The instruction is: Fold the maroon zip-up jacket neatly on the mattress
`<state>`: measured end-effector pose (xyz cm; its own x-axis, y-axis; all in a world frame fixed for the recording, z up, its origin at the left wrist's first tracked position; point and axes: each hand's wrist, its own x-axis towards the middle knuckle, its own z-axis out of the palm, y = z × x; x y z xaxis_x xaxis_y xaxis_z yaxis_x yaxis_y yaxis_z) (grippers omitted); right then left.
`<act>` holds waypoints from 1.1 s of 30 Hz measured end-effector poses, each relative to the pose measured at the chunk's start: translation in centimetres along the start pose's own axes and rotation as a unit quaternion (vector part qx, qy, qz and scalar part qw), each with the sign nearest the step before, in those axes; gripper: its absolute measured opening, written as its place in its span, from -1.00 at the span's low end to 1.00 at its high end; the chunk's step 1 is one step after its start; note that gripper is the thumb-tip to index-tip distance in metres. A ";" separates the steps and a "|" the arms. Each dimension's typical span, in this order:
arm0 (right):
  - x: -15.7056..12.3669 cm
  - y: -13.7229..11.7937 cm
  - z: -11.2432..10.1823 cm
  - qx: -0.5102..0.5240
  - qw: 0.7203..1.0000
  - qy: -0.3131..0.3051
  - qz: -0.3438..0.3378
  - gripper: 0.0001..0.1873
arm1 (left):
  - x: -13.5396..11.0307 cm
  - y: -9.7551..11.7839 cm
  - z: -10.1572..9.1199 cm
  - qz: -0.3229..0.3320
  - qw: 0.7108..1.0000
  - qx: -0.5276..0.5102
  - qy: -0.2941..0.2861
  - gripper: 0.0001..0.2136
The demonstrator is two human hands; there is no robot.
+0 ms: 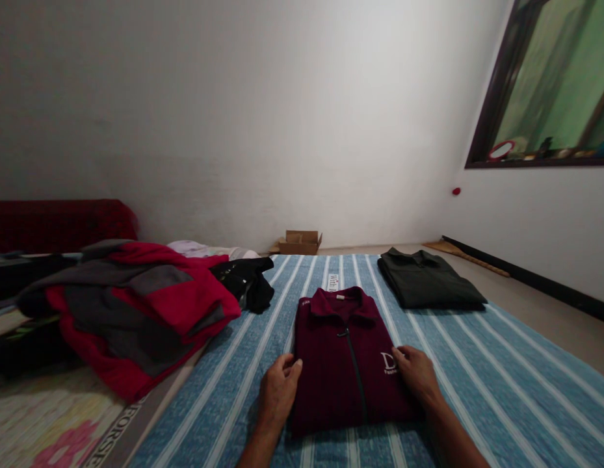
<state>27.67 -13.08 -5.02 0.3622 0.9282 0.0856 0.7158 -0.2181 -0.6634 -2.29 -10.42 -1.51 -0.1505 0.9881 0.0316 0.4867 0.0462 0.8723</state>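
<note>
A folded maroon zip-up jacket (331, 370) lies collar away from me on a blue-and-white striped sheet (243, 370). Its dark zip runs down the front, and white lettering shows on its right side. My left hand (279, 389) is at the jacket's left edge, fingers curled and thumb against the fabric. At the opposite edge, my right hand (419, 374) grips the side by the lettering, with its thumb and fingertips on the cloth. The undersides of both hands' grips are hidden.
A folded dark green garment (431, 283) lies at the right. To the left are a heaped red-and-grey jacket (145, 305) and a black garment (248, 283). A cardboard box (302, 244) stands by the wall, and a window (550, 84) is at upper right.
</note>
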 end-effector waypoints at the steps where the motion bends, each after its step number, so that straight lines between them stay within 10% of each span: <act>1: 0.0 0.0 0.0 0.000 1.000 0.001 0.000 -0.56 | 0.0 -0.1 0.0 0.000 1.000 -0.003 0.001 -0.70; 33: 0.2 0.0 0.0 0.021 1.000 -0.012 0.012 -0.59 | -0.3 1.2 -0.5 0.007 1.000 0.021 -0.004 -0.73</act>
<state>27.75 -12.85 -5.04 0.3652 0.9295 0.0517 0.6808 -0.2288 -0.6958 -2.11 -10.77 -0.26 -0.1368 0.9898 0.0399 0.5247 0.0382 0.8504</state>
